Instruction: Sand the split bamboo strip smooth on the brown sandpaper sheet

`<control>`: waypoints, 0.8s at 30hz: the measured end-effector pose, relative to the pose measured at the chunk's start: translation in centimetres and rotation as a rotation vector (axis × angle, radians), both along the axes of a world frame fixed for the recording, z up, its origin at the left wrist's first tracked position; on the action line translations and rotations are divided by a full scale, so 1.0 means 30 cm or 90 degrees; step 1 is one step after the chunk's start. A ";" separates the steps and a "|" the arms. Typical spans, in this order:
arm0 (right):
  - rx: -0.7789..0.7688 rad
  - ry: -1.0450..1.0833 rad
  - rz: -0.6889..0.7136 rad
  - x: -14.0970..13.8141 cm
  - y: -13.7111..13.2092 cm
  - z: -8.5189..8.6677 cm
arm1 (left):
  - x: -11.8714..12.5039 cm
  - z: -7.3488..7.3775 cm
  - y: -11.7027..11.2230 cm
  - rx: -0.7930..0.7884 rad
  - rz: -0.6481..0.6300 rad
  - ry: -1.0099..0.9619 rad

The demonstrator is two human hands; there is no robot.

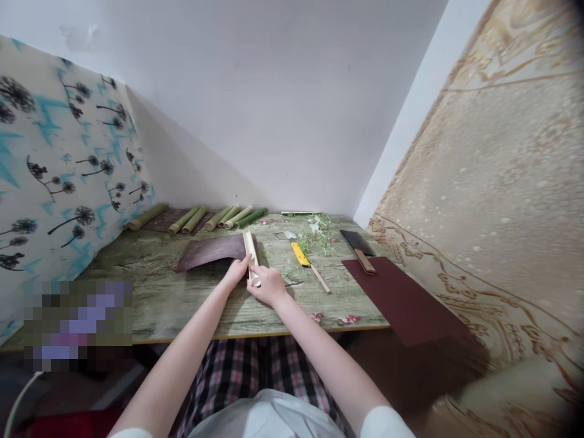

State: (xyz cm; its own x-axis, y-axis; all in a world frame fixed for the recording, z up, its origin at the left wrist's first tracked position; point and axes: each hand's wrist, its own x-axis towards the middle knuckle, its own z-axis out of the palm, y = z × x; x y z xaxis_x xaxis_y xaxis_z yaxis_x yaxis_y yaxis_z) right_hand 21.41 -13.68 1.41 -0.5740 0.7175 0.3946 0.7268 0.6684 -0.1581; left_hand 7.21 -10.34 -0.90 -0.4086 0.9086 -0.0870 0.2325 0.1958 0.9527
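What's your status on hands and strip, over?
Left hand and right hand on pale bamboo strip. Dark brown sheet against its far end. Yellow utility knife off to the right.

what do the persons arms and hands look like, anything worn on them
Both arms come bare out of short white sleeves, the left sleeve and the right sleeve. The left hand and right hand wear no gloves, and no watch, band or ring shows.

A pixelated patch blurs whatever sits at the near left, and the right hand covers part of the pale bamboo strip.
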 end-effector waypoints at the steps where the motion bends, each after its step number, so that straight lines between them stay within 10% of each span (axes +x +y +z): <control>1: -0.003 -0.001 -0.014 -0.001 0.001 -0.001 | 0.001 0.002 -0.001 -0.002 -0.014 0.012; 24: 0.014 -0.001 0.001 0.010 -0.002 -0.005 | 0.001 -0.006 -0.003 0.027 -0.012 0.039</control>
State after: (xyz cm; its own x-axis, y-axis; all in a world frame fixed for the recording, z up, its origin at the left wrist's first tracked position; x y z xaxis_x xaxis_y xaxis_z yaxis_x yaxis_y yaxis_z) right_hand 21.70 -13.73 1.26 -0.5756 0.7079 0.4094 0.7264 0.6725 -0.1416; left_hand 7.24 -10.43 -1.08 -0.3945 0.9186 -0.0245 0.2937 0.1513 0.9439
